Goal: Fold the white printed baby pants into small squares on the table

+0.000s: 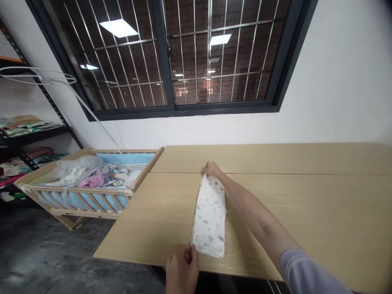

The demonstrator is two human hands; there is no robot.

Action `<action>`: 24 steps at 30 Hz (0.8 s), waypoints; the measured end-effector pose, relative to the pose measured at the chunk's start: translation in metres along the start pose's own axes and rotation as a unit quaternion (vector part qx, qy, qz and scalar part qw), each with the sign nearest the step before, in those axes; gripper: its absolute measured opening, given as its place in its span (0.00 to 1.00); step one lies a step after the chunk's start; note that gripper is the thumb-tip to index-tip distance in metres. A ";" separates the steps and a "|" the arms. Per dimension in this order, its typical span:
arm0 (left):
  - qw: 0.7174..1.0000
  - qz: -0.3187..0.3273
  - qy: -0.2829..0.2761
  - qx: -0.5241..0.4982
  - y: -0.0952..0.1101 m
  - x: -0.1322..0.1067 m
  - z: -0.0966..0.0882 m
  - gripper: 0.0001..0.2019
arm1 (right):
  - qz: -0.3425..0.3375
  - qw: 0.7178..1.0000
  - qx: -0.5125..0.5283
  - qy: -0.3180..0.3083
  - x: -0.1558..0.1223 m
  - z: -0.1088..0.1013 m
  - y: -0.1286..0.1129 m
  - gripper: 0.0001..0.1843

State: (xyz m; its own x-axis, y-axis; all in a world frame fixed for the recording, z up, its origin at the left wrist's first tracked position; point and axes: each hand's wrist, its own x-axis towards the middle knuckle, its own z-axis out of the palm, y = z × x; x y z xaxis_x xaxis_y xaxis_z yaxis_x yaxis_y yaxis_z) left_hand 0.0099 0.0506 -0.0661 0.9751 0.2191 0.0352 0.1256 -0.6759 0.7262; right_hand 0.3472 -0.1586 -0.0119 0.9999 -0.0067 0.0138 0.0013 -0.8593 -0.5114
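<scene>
A long folded white cloth [210,216] with a small green and grey print lies on the light wood table [294,212], its length pointing away from me. My left hand [182,269] pinches its near end at the table's front edge. My right hand [212,168] grips the far end, close to the seam between the table's boards. The right forearm crosses the table from the lower right in a lilac sleeve.
A wooden crib [76,196] with blue padding, holding pink and white clothes, stands against the table's left side. A black metal shelf [30,134] with folded fabrics is at far left. Behind the table are a white wall and a barred window [165,53].
</scene>
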 end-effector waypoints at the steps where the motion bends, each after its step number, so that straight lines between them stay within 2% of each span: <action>1: 0.999 0.002 0.013 0.050 -0.002 -0.002 -0.001 0.20 | -0.010 1.000 -0.004 0.002 -0.004 0.000 -0.003 0.09; 3: 0.989 0.021 0.054 0.136 -0.004 -0.007 -0.004 0.17 | -0.041 0.999 -0.009 0.014 -0.017 -0.001 -0.010 0.16; 4: 0.982 0.053 0.078 0.164 -0.003 -0.011 -0.004 0.16 | -0.060 0.998 -0.010 0.019 -0.028 -0.001 -0.015 0.19; 6: 0.962 0.163 0.120 0.184 0.000 -0.017 0.000 0.14 | -0.112 0.994 -0.007 0.015 -0.059 0.000 -0.023 0.24; 8: 0.934 0.272 0.142 0.184 0.003 -0.024 0.013 0.19 | -0.215 0.976 0.004 -0.025 -0.101 0.005 -0.028 0.29; 10: 0.914 0.325 0.152 0.191 0.002 -0.031 0.031 0.28 | -0.359 0.927 0.019 -0.104 -0.150 0.013 -0.028 0.33; 11: 0.908 0.335 0.161 0.195 -0.001 -0.034 0.042 0.31 | -0.407 0.901 0.023 -0.149 -0.173 0.018 -0.026 0.35; 13: 0.898 0.343 0.188 0.200 -0.008 -0.038 0.060 0.34 | -0.459 0.859 0.030 -0.224 -0.210 0.027 -0.017 0.36; 15: 0.889 0.343 0.213 0.217 -0.016 -0.041 0.068 0.35 | -0.477 0.838 0.026 -0.264 -0.225 0.034 -0.004 0.36; 16: 0.881 0.349 0.216 0.236 -0.019 -0.042 0.068 0.34 | -0.480 0.834 0.021 -0.270 -0.223 0.037 0.002 0.36; 18: 0.859 0.375 0.202 0.283 -0.020 -0.042 0.061 0.34 | -0.466 0.846 0.005 -0.259 -0.202 0.038 0.016 0.36; 21: 0.829 0.410 0.193 0.327 -0.016 -0.040 0.045 0.32 | -0.395 0.893 -0.037 -0.212 -0.140 0.034 0.038 0.36; 24: 0.816 0.420 0.222 0.329 -0.015 -0.036 0.040 0.29 | -0.320 0.928 -0.102 -0.161 -0.077 0.027 0.056 0.38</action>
State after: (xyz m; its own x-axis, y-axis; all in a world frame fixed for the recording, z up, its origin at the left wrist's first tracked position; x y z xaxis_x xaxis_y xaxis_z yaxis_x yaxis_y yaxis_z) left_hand -0.0195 0.0245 -0.1061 0.6243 -0.3807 0.6821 -0.3385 -0.9188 -0.2029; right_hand 0.2703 -0.1924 -0.0651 0.7485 0.6630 -0.0160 0.6260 -0.7143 -0.3130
